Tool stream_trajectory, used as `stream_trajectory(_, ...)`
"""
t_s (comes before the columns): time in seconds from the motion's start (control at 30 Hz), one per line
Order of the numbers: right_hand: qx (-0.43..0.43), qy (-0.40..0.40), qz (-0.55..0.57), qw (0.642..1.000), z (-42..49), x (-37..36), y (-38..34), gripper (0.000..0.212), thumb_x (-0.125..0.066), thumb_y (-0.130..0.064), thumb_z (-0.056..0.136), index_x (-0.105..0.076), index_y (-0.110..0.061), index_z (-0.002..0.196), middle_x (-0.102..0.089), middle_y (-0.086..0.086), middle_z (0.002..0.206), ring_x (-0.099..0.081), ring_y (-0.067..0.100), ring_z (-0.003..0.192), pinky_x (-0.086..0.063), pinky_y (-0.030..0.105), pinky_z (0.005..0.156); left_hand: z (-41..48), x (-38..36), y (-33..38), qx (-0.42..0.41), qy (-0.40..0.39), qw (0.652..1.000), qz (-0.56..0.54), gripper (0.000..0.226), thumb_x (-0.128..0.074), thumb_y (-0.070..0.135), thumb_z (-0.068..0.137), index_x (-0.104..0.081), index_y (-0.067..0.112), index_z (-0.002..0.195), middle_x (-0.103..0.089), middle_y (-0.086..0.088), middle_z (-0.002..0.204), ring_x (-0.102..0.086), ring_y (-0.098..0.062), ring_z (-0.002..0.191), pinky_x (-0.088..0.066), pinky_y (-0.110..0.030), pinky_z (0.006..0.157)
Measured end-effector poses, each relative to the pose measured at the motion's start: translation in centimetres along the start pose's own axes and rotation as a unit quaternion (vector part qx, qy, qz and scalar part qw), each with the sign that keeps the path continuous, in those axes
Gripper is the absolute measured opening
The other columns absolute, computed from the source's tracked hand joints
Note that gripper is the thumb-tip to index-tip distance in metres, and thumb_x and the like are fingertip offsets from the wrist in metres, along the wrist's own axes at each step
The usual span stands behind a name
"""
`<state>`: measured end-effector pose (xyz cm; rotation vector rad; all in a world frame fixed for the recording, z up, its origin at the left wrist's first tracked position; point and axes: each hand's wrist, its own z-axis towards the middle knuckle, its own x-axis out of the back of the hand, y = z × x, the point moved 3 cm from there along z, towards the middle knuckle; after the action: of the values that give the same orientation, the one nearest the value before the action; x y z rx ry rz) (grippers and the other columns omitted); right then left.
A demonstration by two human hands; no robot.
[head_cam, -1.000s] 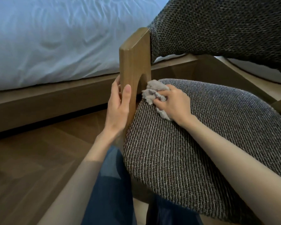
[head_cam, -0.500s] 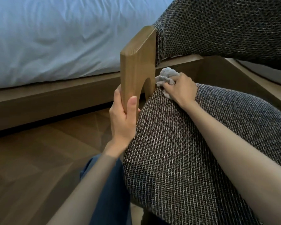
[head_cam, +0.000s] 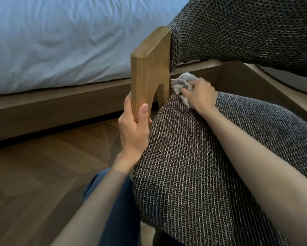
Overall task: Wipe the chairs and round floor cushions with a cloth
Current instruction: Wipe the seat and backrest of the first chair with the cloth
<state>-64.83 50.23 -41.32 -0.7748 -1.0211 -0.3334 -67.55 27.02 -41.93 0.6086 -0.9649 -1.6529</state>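
A chair with a dark woven seat cushion (head_cam: 211, 166) and matching backrest (head_cam: 247, 29) fills the right side. Its light wooden arm post (head_cam: 149, 68) stands at the seat's left edge. My left hand (head_cam: 133, 128) grips the lower part of that post, thumb on its front face. My right hand (head_cam: 199, 95) holds a crumpled grey cloth (head_cam: 183, 82) at the seat's far left corner, in the gap under the backrest and beside the post.
A bed with a white duvet (head_cam: 60, 41) on a low wooden base (head_cam: 60, 107) runs along the left behind the chair. Wooden parquet floor (head_cam: 42, 166) lies below. My leg in blue jeans (head_cam: 117, 210) is beside the seat.
My right hand slid the cloth along the seat from its left edge toward the back corner under the backrest. My left hand went from resting on the post to gripping it lower down.
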Motion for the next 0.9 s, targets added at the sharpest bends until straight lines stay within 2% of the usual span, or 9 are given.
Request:
stream_trajectory(0.1,-0.025,-0.015,-0.009,1.0,1.0,-0.1,-0.1,0.03,-0.057,-0.046,0.082,-0.068,-0.019,0.075,-0.068,0.007,0.084,-0.065,0.032,0.083,-0.038,0.03,0.063,-0.1,0.0,-0.1,-0.011,0.006,1.0,-0.003,0.076,-0.03,0.064,0.092,-0.045,-0.001,0.13,-0.058,0.008,0.073,-0.058,-0.004,0.055,-0.045,-0.013,0.052)
stream_trajectory(0.23,-0.004,-0.02,0.02,1.0,-2.1,0.5,-1.1,0.035,-0.058,-0.037,0.081,-0.048,-0.021,0.051,-0.054,-0.001,0.069,-0.06,0.027,0.072,-0.035,0.029,0.058,0.0,0.0,0.0,-0.023,0.012,1.0,-0.004,0.075,-0.029,0.063,0.093,-0.046,-0.002,0.128,-0.058,0.01,0.073,-0.059,-0.005,0.055,-0.048,-0.017,0.051)
stream_trajectory(0.4,0.05,-0.014,0.044,0.998,-9.4,1.8,-3.9,0.02,-0.059,-0.037,0.084,-0.072,-0.026,0.074,-0.048,-0.006,0.074,-0.048,0.014,0.066,-0.032,0.025,0.052,0.0,0.2,0.3,-0.027,0.014,1.0,0.005,0.072,-0.028,0.062,0.094,-0.046,0.001,0.128,-0.059,0.006,0.071,-0.059,-0.008,0.056,-0.05,-0.025,0.051)
stream_trajectory(0.57,0.091,-0.026,0.04,0.995,-15.6,3.6,-6.4,0.018,-0.06,-0.038,0.082,-0.074,-0.029,0.088,-0.044,-0.007,0.077,-0.043,0.013,0.067,-0.027,0.026,0.051,-0.3,0.6,0.6,0.011,-0.012,0.999,0.04,0.083,-0.023,0.07,0.089,-0.039,0.005,0.138,-0.057,0.015,0.079,-0.057,0.008,0.066,-0.043,-0.008,0.063)
stream_trajectory(0.67,0.117,-0.033,0.044,0.992,-18.6,4.7,-7.2,0.021,-0.058,-0.038,0.081,-0.074,-0.03,0.091,-0.04,-0.009,0.077,-0.043,0.013,0.07,-0.032,0.027,0.055,-0.7,0.9,0.8,0.074,-0.075,0.994,0.012,0.09,-0.022,0.075,0.082,-0.024,0.013,0.147,-0.061,0.007,0.113,-0.053,0.013,0.098,-0.036,-0.001,0.085)
stream_trajectory(0.7,0.128,-0.037,0.04,0.99,-19.6,4.9,-7.5,0.02,-0.058,-0.038,0.08,-0.074,-0.031,0.09,-0.04,-0.009,0.077,-0.044,0.013,0.07,-0.034,0.028,0.054,-0.8,1.0,0.9,0.099,-0.09,0.991,0.007,0.087,-0.023,0.072,0.084,-0.021,0.013,0.149,-0.054,0.005,0.127,-0.045,0.009,0.114,-0.03,-0.004,0.095)
stream_trajectory(0.77,0.151,-0.037,0.043,0.987,-21.6,5.5,-7.8,0.018,-0.059,-0.037,0.08,-0.074,-0.033,0.089,-0.042,-0.008,0.078,-0.046,0.014,0.069,-0.036,0.027,0.051,-1.0,1.3,1.5,0.119,-0.106,0.987,0.014,0.063,-0.026,0.054,0.098,-0.025,0.016,0.148,-0.045,0.013,0.13,-0.033,0.004,0.123,-0.023,-0.013,0.104)
stream_trajectory(0.83,0.175,-0.036,0.052,0.983,-23.3,6.2,-8.0,0.018,-0.06,-0.037,0.079,-0.075,-0.034,0.089,-0.047,-0.007,0.079,-0.05,0.014,0.07,-0.039,0.028,0.05,-1.3,1.8,2.5,0.112,-0.112,0.987,0.007,0.044,-0.032,0.036,0.103,-0.035,0.018,0.143,-0.048,0.015,0.129,-0.039,-0.004,0.126,-0.03,-0.025,0.111)
stream_trajectory(0.9,0.207,-0.047,0.062,0.975,-25.0,6.7,-7.9,0.025,-0.055,-0.04,0.078,-0.076,-0.031,0.089,-0.056,-0.004,0.087,-0.055,0.016,0.078,-0.045,0.031,0.053,-2.0,2.5,3.1,0.116,-0.112,0.987,0.004,0.042,-0.04,0.025,0.103,-0.037,0.014,0.143,-0.05,0.002,0.137,-0.045,-0.014,0.128,-0.036,-0.036,0.11)
